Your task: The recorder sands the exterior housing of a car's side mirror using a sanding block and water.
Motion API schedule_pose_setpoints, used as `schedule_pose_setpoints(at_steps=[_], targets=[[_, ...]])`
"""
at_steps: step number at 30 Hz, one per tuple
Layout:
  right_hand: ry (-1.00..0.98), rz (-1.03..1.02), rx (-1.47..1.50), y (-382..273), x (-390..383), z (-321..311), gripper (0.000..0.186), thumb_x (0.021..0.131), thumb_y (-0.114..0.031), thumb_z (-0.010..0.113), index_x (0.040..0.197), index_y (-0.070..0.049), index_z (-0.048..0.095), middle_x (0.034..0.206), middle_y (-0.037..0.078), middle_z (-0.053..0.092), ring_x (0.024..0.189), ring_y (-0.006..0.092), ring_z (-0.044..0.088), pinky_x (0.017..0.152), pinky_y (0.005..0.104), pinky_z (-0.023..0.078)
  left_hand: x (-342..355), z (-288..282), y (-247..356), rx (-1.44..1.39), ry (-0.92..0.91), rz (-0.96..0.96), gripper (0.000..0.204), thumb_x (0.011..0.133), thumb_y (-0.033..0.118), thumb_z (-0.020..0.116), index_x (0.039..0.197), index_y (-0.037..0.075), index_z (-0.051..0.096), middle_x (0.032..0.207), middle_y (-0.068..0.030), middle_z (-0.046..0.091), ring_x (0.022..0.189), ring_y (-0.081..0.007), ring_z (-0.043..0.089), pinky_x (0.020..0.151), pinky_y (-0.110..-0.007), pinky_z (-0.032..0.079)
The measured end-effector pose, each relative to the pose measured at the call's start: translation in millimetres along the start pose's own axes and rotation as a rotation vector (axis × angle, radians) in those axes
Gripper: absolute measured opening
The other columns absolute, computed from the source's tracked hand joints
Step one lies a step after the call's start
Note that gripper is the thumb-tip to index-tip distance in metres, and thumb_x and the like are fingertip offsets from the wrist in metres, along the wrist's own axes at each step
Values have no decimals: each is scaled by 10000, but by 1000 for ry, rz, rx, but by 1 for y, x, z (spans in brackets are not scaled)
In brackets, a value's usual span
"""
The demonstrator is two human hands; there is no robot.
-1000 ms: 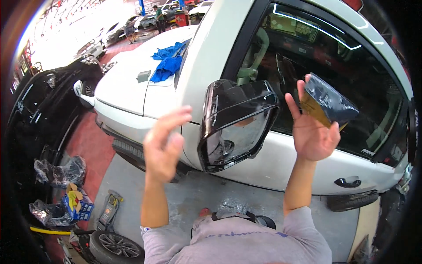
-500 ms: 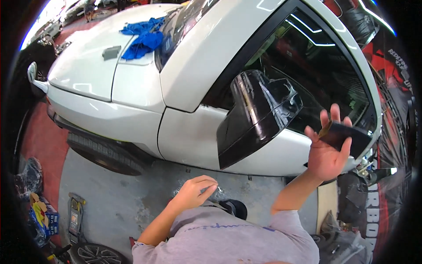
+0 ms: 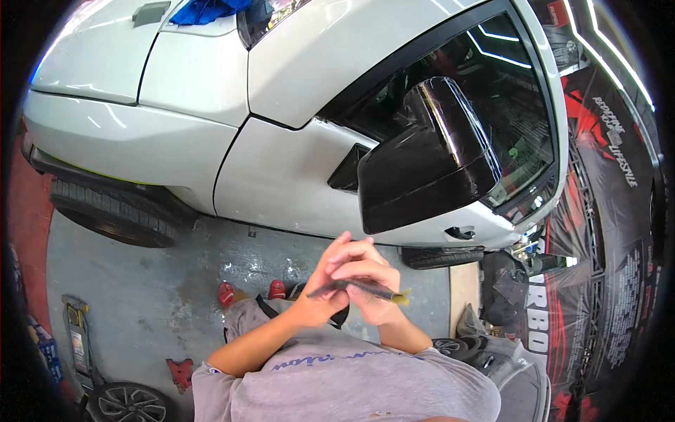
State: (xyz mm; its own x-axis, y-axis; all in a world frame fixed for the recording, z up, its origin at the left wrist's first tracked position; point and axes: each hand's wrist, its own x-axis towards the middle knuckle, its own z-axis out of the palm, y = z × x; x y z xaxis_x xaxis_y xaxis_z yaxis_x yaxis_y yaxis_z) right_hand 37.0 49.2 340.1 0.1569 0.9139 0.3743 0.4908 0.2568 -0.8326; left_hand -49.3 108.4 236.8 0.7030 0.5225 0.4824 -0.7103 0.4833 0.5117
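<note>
Both my hands meet in front of my chest around a thin, dark, flat card with a yellowish edge (image 3: 377, 290), seen nearly edge-on. My left hand (image 3: 320, 302) closes on its left part, and my right hand (image 3: 369, 274) has its fingers bent over the right part. Just beyond my fingertips is the car's large side mirror (image 3: 429, 176), glossy black and sticking out from the white door (image 3: 281, 162). Neither hand touches the mirror. My fingers partly hide the card.
On the hood lie a blue cloth (image 3: 204, 10) and a grey flat piece (image 3: 150, 13). A floor jack (image 3: 79, 337), a loose wheel (image 3: 130, 404) and a red stand (image 3: 180, 374) are on the floor at left. Dark printed banners (image 3: 612, 232) hang at right.
My right hand has come down and left from beside the window, bringing the card to my left hand. The left hand has closed on it. My view has shifted, showing the mirror's outer side.
</note>
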Motion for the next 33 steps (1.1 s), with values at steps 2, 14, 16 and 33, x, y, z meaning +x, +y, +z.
schedule_pose_setpoints(at_steps=[2, 14, 16, 33], targets=[[7, 20, -20, 5, -1, 3, 179, 958, 2, 598, 1100, 15, 706, 1228, 182, 618, 1057, 238, 634, 930, 380, 499, -12, -6, 0, -205, 47, -41, 843, 1038, 427, 574, 1643, 108, 80, 1615, -197, 306, 1482, -312, 362, 1182, -483, 346], [137, 324, 129, 3, -18, 48, 261, 917, -4, 731, 1174, 24, 696, 1044, 54, 720, 918, 137, 681, 818, 290, 555, -44, -11, 12, -65, 215, 23, 797, 1005, 463, 628, 1579, 25, 291, 1575, -225, 398, 1428, -324, 442, 1166, -457, 362], [157, 374, 260, 0, -13, 42, 239, 931, -17, 720, 1162, 33, 692, 1034, 59, 714, 897, 136, 680, 790, 286, 565, -56, -19, 12, -383, 371, -61, 592, 1071, 395, 521, 1500, 1, 418, 1520, -198, 478, 1410, -314, 461, 1145, -457, 379], [365, -877, -865, -45, 44, -45, 288, 1039, -171, 451, 1028, 78, 596, 811, 184, 665, 712, 277, 654, 649, 390, 587, 11, -4, 71, 248, 558, -65, 526, 1119, 262, 412, 1588, 46, 314, 1006, -150, 710, 689, -201, 719, 573, -293, 592]])
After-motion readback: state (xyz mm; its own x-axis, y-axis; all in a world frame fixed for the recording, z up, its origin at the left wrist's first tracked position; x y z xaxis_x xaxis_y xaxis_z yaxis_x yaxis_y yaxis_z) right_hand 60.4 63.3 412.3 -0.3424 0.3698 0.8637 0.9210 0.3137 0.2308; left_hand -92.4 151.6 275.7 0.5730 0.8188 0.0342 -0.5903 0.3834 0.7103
